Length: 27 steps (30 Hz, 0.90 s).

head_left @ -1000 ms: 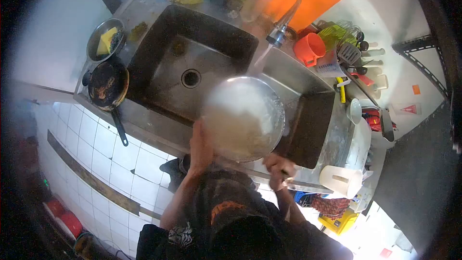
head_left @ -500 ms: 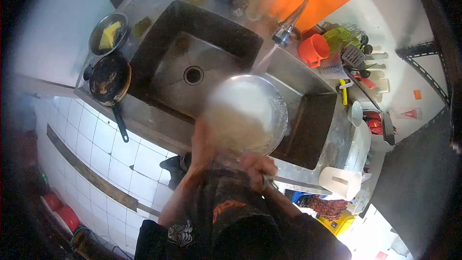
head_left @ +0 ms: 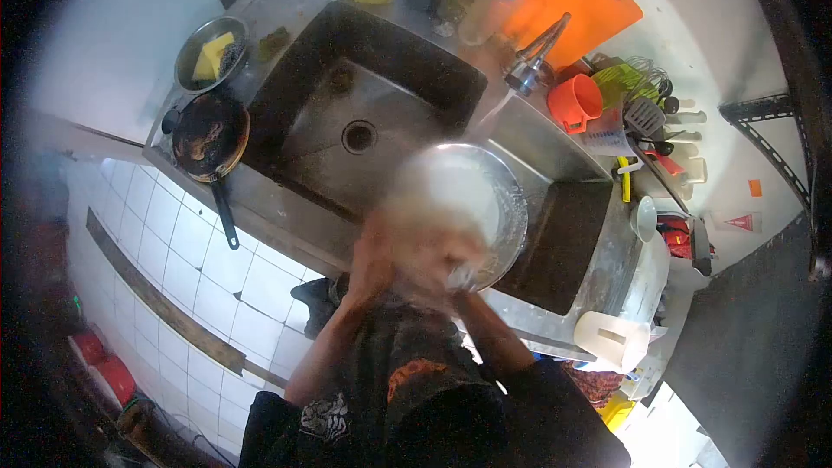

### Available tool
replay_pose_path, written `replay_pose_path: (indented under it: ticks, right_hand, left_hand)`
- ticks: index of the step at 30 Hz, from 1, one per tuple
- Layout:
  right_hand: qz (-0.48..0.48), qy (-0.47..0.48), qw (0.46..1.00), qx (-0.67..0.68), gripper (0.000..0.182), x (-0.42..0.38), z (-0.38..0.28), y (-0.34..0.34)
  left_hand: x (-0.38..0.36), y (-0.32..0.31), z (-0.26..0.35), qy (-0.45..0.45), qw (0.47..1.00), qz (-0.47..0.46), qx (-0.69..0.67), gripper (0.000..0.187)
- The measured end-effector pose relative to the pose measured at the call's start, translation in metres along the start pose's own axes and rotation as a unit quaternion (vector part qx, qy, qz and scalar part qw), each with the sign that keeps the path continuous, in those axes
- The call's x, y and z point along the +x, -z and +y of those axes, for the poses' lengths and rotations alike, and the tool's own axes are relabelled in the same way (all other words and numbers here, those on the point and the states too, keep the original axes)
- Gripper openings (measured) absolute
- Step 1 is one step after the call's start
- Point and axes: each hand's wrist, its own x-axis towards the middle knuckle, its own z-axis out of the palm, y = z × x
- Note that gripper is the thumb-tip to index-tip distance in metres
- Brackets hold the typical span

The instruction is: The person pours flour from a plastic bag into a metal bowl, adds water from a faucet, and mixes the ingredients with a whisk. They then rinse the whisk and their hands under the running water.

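Round soapy steel pan (head_left: 468,208) mid-scrub: left hand (head_left: 371,262) grips rim, right hand (head_left: 446,262) blurred, grip unclear; rinse left, burnt black frying pan (head_left: 210,134) unwashed

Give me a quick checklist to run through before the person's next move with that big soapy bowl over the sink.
1. Left hand on the near rim of the bowl: ok.
2. Right hand at the bowl's rim: it touches, but motion blur hides the grip: cannot tell.
3. Bowl held over the sink, not over the floor: ok.
4. Water running from the tap: ok; a stream shows below the spout.
5. Drain uncovered: ok.
6. Dirty frying pan on the counter edge, its handle pointing out past the edge: not ok, it could be bumped.
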Motion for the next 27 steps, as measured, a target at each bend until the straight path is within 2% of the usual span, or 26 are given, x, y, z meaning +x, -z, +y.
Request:
replay_pose_path:
  ticks: [2, 3, 5, 6, 7, 9, 10, 11, 12, 14, 15, 16, 18, 20, 24, 27]
  right_hand:
    - [0.115, -0.042, 0.991, 0.048, 0.009, 0.031, -0.018, -0.001]
    - [0.111, -0.039, 0.992, 0.048, 0.009, 0.036, -0.026, 0.005]
    - [-0.062, -0.085, 0.994, 0.005, 0.009, 0.038, -0.037, 0.021]
    - [-0.097, -0.183, 0.978, 0.005, 0.007, 0.032, -0.035, 0.014]
    - [-0.098, -0.182, 0.978, 0.004, 0.007, 0.029, -0.025, 0.001]
    - [-0.020, -0.037, 0.999, -0.017, 0.010, 0.025, -0.006, -0.022]
    - [-0.021, -0.035, 0.999, -0.015, 0.010, 0.035, -0.004, -0.024]
    - [-0.044, -0.077, 0.994, -0.055, 0.014, 0.053, 0.001, -0.026]
    - [-0.064, -0.118, 0.986, -0.097, 0.018, 0.073, 0.007, -0.029]
    - [0.134, -0.022, 0.984, -0.115, 0.017, 0.084, 0.071, -0.036]
    - [0.155, -0.096, 0.979, 0.088, 0.014, 0.098, 0.071, -0.020]
    - [0.167, -0.167, 0.929, 0.285, 0.011, 0.106, 0.065, -0.001]
    - [0.334, -0.171, 0.892, 0.251, 0.014, 0.113, 0.055, 0.016]
    - [0.288, -0.120, 0.921, 0.235, 0.019, 0.088, 0.078, 0.048]
    - [0.240, -0.140, 0.931, 0.238, 0.020, 0.036, 0.067, 0.070]
    - [0.243, -0.152, 0.926, 0.245, 0.020, 0.022, 0.054, 0.041]
  left_hand:
    - [0.004, 0.005, -0.006, -0.035, 0.996, -0.071, -0.033, 0.047]
    - [0.005, 0.005, -0.005, -0.036, 0.997, -0.066, -0.035, 0.047]
    - [0.005, 0.007, 0.003, -0.024, 0.997, -0.070, 0.000, 0.045]
    - [0.004, 0.006, 0.000, -0.024, 0.997, -0.067, -0.001, 0.045]
    - [0.003, 0.004, -0.005, -0.005, 0.998, -0.054, -0.028, 0.042]
    - [0.004, 0.002, -0.004, 0.013, 0.998, -0.038, -0.055, 0.038]
    - [0.004, 0.003, 0.001, -0.050, 0.998, -0.035, -0.006, 0.038]
    - [0.004, 0.004, 0.004, -0.112, 0.992, -0.032, 0.043, 0.039]
    - [0.003, 0.005, 0.000, -0.114, 0.992, -0.029, 0.045, 0.039]
    - [-0.002, 0.005, -0.011, -0.034, 0.998, -0.008, 0.061, 0.037]
    - [0.001, 0.008, -0.009, -0.037, 0.997, -0.007, 0.061, 0.037]
    - [0.000, 0.010, -0.006, -0.033, 0.997, -0.024, 0.063, 0.040]
    - [0.000, 0.011, 0.004, -0.029, 0.997, -0.042, 0.061, 0.045]
    - [0.002, 0.011, 0.014, 0.050, 0.997, -0.052, 0.042, 0.044]
    - [0.002, 0.005, 0.008, 0.036, 0.998, -0.038, 0.019, 0.043]
    - [0.001, 0.006, 0.015, 0.065, 0.992, -0.047, 0.098, 0.043]
